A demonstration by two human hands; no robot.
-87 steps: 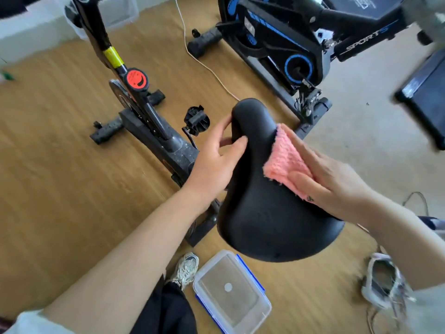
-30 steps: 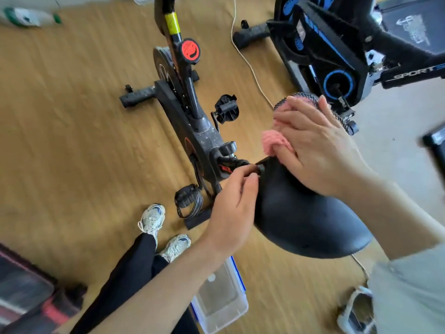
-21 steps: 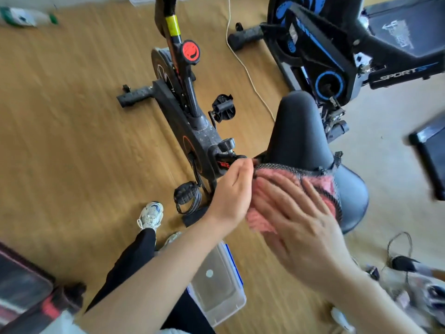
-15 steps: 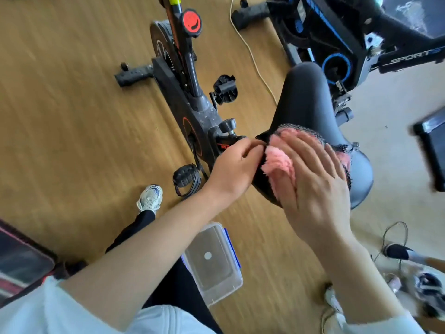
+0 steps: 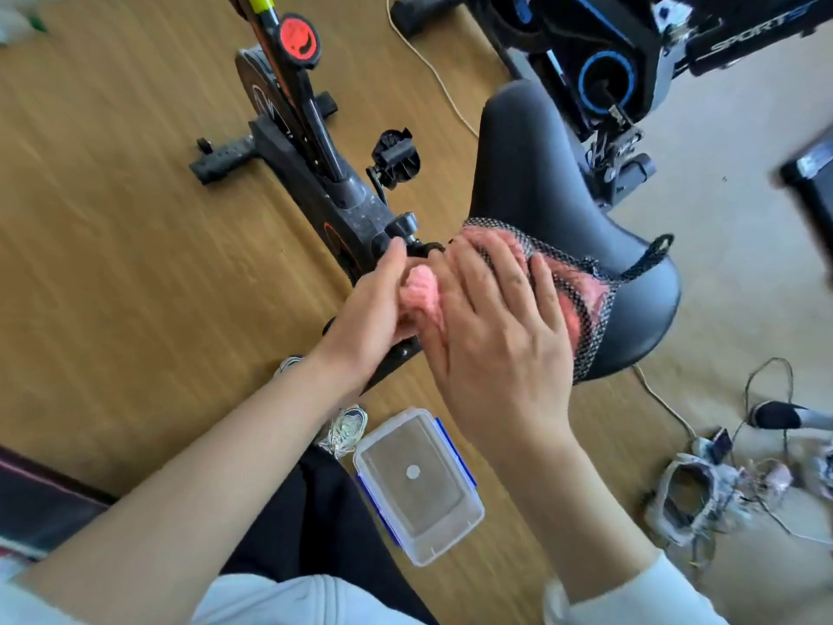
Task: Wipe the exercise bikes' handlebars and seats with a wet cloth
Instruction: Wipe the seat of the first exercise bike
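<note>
The black bike seat (image 5: 536, 182) fills the middle of the head view, nose pointing away from me. A pink cloth with a black mesh side (image 5: 581, 290) lies over the seat's wide rear part. My right hand (image 5: 500, 336) presses flat on the cloth, fingers spread. My left hand (image 5: 374, 309) is at the seat's left edge and pinches a bunched pink corner of the cloth (image 5: 421, 293). The black bike frame with a red knob (image 5: 297, 36) runs from the seat toward the upper left.
A clear plastic box with blue clips (image 5: 419, 484) stands on the wooden floor below the seat, beside my shoe (image 5: 345, 426). A second black and blue bike (image 5: 604, 69) stands at the top right. Cables and a shoe (image 5: 689, 498) lie at the lower right.
My right hand has slid the cloth from the seat's nose back to its wide rear part. My left hand has shifted from the seat's edge onto the cloth's corner.
</note>
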